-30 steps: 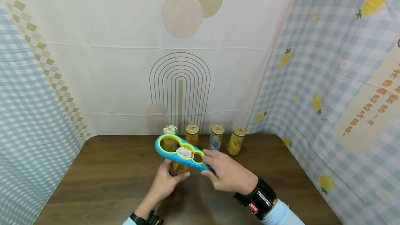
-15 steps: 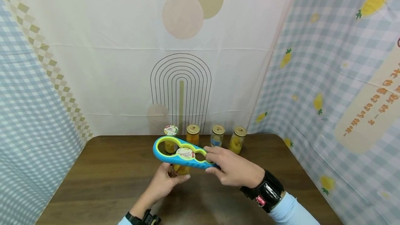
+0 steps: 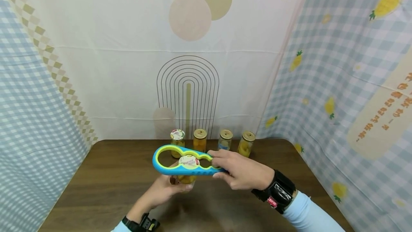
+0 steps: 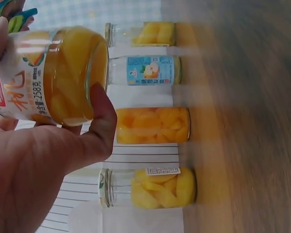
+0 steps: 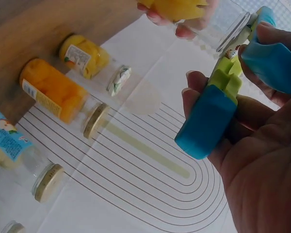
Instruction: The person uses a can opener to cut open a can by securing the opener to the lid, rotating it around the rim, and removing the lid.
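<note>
1. The left hand holds a jar of yellow peaches above the counter, near its front middle; fingers and thumb curl round the glass body.
2. The right hand grips the narrow end of a blue and green jar opener, fingers wrapped round it. One of the opener's middle rings sits over the jar's printed lid.
3. The jar looks heavy for its size: glass, full of fruit and syrup. Glass is smooth and breakable, so I judge the safest hold is low round the labelled body, as the left hand has it.
4. The opener looks stiff plastic and light. I judge the far end of the handle gives the most leverage, and that is where the right hand is.
5. Four more jars stand in a row at the back of the counter, well apart from the hands: one with a printed lid, then an orange-filled jar, a blue-labelled jar and a yellow fruit jar, those three with gold lids.
6. Patterned cloth hangs behind and on both sides. Nothing stands between the hands and the back row.
</note>
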Motion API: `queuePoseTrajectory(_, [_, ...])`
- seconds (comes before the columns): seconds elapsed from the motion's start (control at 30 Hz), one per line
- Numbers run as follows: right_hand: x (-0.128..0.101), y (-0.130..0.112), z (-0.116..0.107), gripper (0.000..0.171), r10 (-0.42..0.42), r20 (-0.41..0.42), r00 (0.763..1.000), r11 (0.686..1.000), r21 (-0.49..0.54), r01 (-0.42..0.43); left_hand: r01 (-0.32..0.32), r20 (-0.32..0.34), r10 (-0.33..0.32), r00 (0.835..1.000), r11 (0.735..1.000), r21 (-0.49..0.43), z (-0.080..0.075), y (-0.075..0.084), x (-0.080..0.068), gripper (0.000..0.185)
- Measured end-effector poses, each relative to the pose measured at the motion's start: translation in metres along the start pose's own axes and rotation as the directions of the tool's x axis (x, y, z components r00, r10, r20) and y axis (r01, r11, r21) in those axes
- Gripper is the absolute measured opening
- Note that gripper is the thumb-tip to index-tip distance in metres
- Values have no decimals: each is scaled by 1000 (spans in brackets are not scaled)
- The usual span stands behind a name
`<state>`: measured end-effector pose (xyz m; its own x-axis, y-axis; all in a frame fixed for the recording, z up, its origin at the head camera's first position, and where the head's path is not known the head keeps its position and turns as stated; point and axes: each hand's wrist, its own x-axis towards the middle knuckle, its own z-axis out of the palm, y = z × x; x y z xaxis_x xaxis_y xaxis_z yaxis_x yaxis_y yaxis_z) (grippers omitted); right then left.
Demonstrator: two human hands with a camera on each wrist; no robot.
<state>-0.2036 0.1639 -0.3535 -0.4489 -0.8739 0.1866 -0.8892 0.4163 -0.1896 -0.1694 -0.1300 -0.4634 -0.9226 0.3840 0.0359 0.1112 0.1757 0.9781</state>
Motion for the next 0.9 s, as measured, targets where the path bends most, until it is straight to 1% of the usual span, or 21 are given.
queuePoseTrajectory(0.1, [-1, 1, 0, 20, -18, 0, 1000, 1000, -5, 18, -12, 25, 12, 1000, 1000, 7, -2, 0, -1, 63])
queuePoseTrajectory(0.33, [-2, 0, -2, 18, 0, 33, 999, 999, 39, -2, -35, 116, 42, 992, 998, -59, -7, -1, 0, 62])
queuePoseTrajectory(0.5, [-5, 0, -2, 16, 12, 49, 999, 998, 65, -15, -27, 151, 33, 988, 999, -38, -10, -2, 0, 61])
queuePoseTrajectory(0.63, [-7, 2, 1, 17, 1, 33, 999, 997, 73, -3, -17, 174, 23, 985, 999, -37, -10, -3, -1, 61])
queuePoseTrajectory(0.8, [-8, 3, 4, 20, -24, -6, 1000, 997, 78, 24, -28, 174, 35, 984, 999, -41, -9, -4, 0, 61])
queuePoseTrajectory(0.9, [-10, 3, 6, 19, -36, -25, 999, 996, 76, 38, -23, 180, 31, 983, 999, -47, -8, -5, 1, 61])
